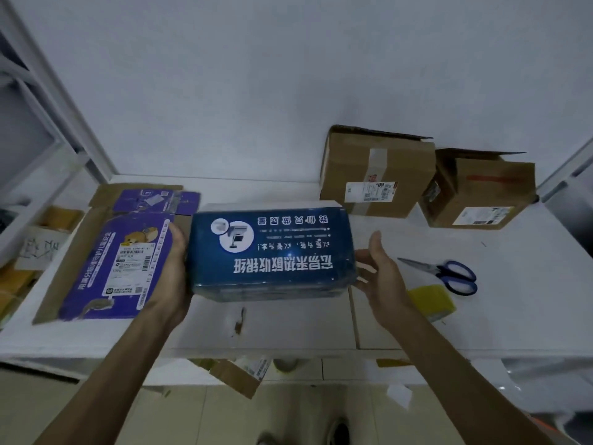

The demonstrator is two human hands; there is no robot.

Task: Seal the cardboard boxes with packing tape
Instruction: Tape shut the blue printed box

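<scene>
The blue box, printed with white characters and a round picture of a camera, sits at the centre of the view, low over the white table; whether it rests on the top or hangs just above it cannot be told. The hands stand apart with the box between them. The left hand lies flat against its 9 o'clock end, thumb up along the edge and fingers out of sight, so its grip cannot be judged. The right hand is spread and relaxed at the 3 o'clock end, fingertips at the box. No tape shows on the box, so this looks like the positioning step before sealing. The next move likely calls for setting the box down squarely and freeing the right hand for the roll of yellow tape, near at 4 o'clock, just beside the blue-handled scissors. At 1 o'clock stands a brown box with a flap raised, a second brown box against it, also open. A flattened purple carton lies at 9 o'clock. Behind is a plain white wall, with a white shelf frame at 10 o'clock. Cardboard scraps lie under the table on a pale floor.
</scene>
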